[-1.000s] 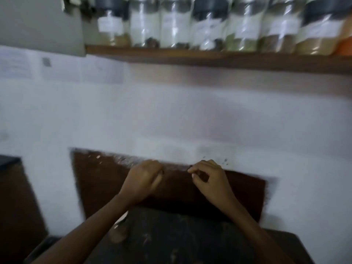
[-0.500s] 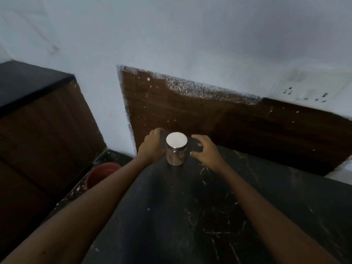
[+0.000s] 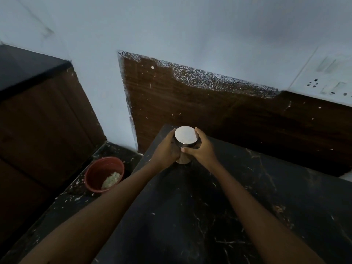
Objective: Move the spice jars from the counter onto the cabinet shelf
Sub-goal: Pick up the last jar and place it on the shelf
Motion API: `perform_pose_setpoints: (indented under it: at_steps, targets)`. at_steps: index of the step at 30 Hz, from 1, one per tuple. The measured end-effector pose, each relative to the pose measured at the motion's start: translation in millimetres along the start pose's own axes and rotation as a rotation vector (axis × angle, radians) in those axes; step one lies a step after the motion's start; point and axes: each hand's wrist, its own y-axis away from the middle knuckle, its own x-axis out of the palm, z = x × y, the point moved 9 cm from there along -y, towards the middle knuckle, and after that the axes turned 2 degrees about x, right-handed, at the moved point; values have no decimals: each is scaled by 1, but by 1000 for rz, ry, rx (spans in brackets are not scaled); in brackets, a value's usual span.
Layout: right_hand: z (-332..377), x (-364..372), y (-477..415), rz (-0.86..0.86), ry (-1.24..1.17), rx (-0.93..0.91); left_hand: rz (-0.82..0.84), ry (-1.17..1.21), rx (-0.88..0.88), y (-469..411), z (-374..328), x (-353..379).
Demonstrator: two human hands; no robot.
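Observation:
A single spice jar (image 3: 186,137) with a flat silver lid stands at the far left corner of the dark marble counter (image 3: 219,206). My left hand (image 3: 167,150) wraps its left side. My right hand (image 3: 202,149) grips its right side, thumb across the front below the lid. Both hands hide most of the jar's body. The cabinet shelf is out of view.
A brown wooden panel (image 3: 209,107) backs the counter against the white wall. A socket plate (image 3: 327,80) sits at the upper right. Lower left, a red bucket (image 3: 103,174) with pale scraps stands on the floor beside a dark wooden cabinet (image 3: 38,121).
My view dropped from the shelf of jars down to the counter. Both hands moved in from either side of the jar and now grip it.

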Motion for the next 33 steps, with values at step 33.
perform_pose_setpoints:
  at_steps: [33]
  targets:
    - [228,-330,255,24,-147,-330,367,502,577,110,-409,23]
